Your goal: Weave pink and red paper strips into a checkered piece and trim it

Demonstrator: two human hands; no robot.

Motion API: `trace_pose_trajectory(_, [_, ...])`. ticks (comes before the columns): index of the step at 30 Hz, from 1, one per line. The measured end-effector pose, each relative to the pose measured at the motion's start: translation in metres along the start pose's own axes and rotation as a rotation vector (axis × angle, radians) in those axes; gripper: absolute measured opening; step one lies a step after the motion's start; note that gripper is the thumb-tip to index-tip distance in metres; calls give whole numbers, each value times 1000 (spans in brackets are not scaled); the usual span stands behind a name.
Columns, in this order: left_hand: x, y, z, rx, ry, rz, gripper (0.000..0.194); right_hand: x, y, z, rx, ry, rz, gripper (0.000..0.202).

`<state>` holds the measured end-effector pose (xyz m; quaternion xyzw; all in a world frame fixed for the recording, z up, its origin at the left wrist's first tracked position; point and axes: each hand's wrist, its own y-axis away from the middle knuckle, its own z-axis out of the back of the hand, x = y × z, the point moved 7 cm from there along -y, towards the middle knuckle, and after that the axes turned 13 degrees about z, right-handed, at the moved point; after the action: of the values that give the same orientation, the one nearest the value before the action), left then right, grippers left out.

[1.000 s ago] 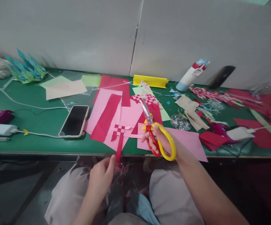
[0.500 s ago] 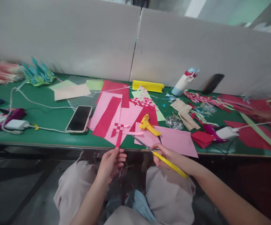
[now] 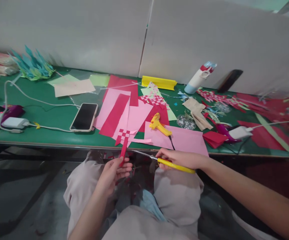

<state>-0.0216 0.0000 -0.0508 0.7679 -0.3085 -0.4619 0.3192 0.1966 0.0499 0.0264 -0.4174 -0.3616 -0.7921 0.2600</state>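
My left hand [image 3: 116, 170] pinches the lower end of a red paper strip, part of a woven red-and-pink paper piece [image 3: 123, 134] with loose tails. That piece hangs at the table's front edge, over pink sheets. My right hand [image 3: 170, 159] grips yellow-handled scissors [image 3: 176, 165] just below the edge. Their blades [image 3: 145, 154] point left toward the red strip, apart from it. A yellow glue gun [image 3: 159, 125] lies on a pink sheet [image 3: 188, 139] beyond my right hand. A red strip of paper [image 3: 115, 115] lies on the pink sheets behind the woven piece.
A phone [image 3: 84, 117] with a white cable lies left on the green table [image 3: 46, 136]. Farther back stand a white bottle [image 3: 198, 80] and a yellow holder [image 3: 159, 83]. More woven paper [image 3: 154, 100], a brown cloth-like scrap [image 3: 196, 111] and a red folded paper [image 3: 214, 139] lie rightward.
The scissors have swung to a flatter angle, their tips now lower and nearer the red strip. The woven piece has shifted slightly left. The camera view has tilted down.
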Motion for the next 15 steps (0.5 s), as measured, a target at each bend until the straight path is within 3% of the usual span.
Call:
trace_pose_trajectory(9, [-20,-15,-16,62,55,19,34,15,-16,26,132,224,-98,48])
trace_pose_trajectory(15, [-20,-17,-17,87,95,-39,35,22,-23,19,176,121,-74,44])
